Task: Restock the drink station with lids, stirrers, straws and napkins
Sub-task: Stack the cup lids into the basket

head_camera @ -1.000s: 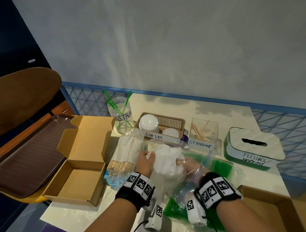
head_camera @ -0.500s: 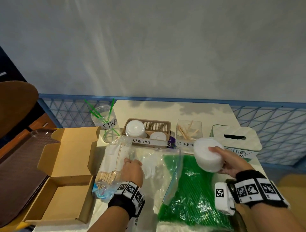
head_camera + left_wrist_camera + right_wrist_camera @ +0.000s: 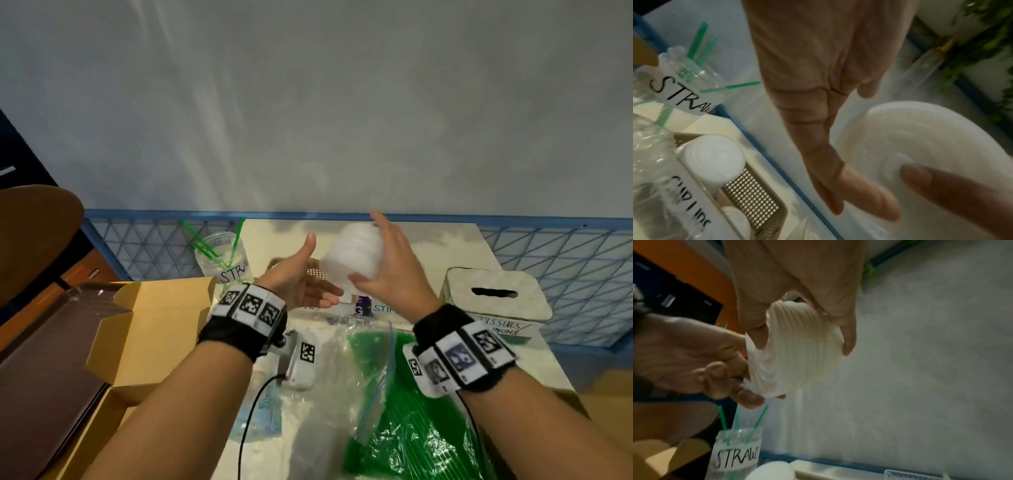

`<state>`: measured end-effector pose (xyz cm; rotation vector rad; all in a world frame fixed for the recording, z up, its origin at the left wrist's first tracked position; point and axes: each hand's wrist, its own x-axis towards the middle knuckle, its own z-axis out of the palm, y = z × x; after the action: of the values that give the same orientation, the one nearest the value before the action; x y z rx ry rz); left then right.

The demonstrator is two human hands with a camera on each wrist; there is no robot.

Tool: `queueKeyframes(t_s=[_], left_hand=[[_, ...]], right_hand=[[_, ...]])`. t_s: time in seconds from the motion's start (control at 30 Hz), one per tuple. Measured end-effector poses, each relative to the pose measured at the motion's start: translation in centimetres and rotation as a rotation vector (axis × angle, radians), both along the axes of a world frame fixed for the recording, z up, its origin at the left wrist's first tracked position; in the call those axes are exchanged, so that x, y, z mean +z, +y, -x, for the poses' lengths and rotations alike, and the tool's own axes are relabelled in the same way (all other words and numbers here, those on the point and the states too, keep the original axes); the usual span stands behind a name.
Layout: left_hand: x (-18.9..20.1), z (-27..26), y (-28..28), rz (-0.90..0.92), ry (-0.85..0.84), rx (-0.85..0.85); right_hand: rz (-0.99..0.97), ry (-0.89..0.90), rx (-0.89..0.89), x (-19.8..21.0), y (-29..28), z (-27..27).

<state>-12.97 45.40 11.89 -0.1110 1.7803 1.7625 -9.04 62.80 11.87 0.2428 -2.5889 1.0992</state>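
A person's right hand point(image 3: 387, 267) curls its grip round a ribbed white stack of plastic cup lids point(image 3: 356, 253), held in the air above the tan mesh basket labelled for cup lids point(image 3: 754, 196) on the pale desk point(image 3: 445, 246). The left hand point(image 3: 301, 277) reaches in with relaxed, spread fingers, fingertips at the stack's end. Lid restocking appears under way; next, lowering the stack upright into the basket's free space.

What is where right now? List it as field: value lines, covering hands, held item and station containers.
right hand: grips the stack of white lids, raised above the station
left hand: open, palm up, fingertips at the stack's lower end
straw jar: a few green straws inside
cup lids basket: holds one lid stack already
tissue box: right end of station
bag of green straws: lying on the table, near side
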Motion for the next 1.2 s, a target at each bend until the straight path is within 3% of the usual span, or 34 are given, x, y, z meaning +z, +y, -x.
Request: queueKeyframes(t_s=[0.13, 0.23, 0.37, 0.43, 0.53, 0.6, 0.67, 1.03, 1.2], left_hand=[[-1.1, 2.1, -1.3, -0.104, -0.11, 0.042], [-1.9, 2.8, -2.0, -0.189, -0.166, -0.033], [-3.0, 4.0, -2.6, -0.207, -0.129, -0.019], [-3.7, 5.2, -2.8, -0.234, -0.112, 0.056], [-4.6, 7.5, -2.7, -0.23, -0.097, 0.224], [-5.1, 8.9, -2.1, -0.179, 0.018, 0.284], [-5.1, 9.6, -1.2, -0.14, 0.121, 0.263], [-9.5, 12.7, 1.6, 0.074, 0.105, 0.196], [-15.4, 15.0, 1.6, 0.101, 0.057, 0.189]], right_hand=[[-0.175, 0.107, 0.226, -1.1, -2.3, 1.2], [-0.346, 0.203, 0.315, -2.8, -3.1, 2.4], [-0.381, 0.081, 0.323, -3.8, -4.1, 3.2], [-0.141, -0.136, 0.261, -3.3, -4.4, 3.2], [0.451, -0.363, 0.036, -2.8, -4.6, 4.6], [0.813, -0.575, -0.042, -2.9, -4.4, 6.0], [0.986, -0.702, -0.022, -3.1, -4.1, 7.6], [0.727, -0.733, -0.283, -8.2, -4.6, 13.3], [0.65, -0.758, -0.313, -9.7, -4.7, 13.9]])
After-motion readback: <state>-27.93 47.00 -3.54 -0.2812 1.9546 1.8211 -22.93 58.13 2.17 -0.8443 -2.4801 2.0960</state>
